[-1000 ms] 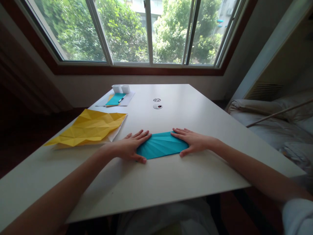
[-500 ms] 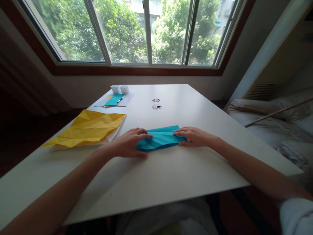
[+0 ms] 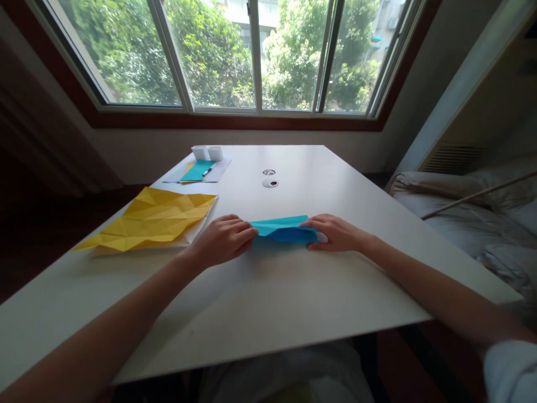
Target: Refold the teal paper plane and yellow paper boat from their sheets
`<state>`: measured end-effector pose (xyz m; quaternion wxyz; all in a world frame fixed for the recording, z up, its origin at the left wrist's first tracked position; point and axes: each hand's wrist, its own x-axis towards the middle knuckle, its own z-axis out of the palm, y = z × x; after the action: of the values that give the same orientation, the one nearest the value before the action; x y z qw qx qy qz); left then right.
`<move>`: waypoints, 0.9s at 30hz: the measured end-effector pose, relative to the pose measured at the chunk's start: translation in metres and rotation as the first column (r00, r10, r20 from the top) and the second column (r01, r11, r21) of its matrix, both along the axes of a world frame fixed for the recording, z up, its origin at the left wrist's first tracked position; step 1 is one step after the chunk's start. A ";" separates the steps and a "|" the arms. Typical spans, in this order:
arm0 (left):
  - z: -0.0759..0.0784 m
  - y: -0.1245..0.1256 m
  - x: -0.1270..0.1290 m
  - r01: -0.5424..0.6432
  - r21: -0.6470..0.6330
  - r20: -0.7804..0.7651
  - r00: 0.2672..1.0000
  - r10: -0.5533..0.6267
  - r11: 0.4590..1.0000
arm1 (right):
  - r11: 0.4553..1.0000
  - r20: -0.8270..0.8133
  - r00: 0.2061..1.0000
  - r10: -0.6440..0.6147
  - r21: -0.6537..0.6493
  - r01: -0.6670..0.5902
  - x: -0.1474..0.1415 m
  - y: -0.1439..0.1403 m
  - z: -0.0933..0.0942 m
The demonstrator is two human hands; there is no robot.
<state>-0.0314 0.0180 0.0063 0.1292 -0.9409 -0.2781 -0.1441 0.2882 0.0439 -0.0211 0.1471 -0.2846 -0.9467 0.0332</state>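
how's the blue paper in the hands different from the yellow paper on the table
The blue paper is gathered into a narrow strip, gripped at its ends by the left hand and right hand; the yellow paper lies spread wide and untouched. The blue looks much smaller. Both are creased and sit on the white table.

Blue paper [image 3: 282, 229]: spread flat as a pleated fan a second ago, now gathered into a narrow folded strip.
Left hand [image 3: 222, 239]: fingers curled, no longer flat.
Right hand [image 3: 335, 232]: pinching the strip's end.
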 end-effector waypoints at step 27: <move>0.005 0.006 0.001 -0.002 -0.560 0.700 0.534 0.474 0.829 | 0.859 -0.673 0.596 -0.438 -0.508 0.059 0.001 0.006 0.006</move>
<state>-0.0305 0.0241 0.0110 -0.2402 -0.7150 -0.4633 -0.4652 0.2894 0.0500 -0.0153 0.4717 -0.4010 -0.7081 0.3396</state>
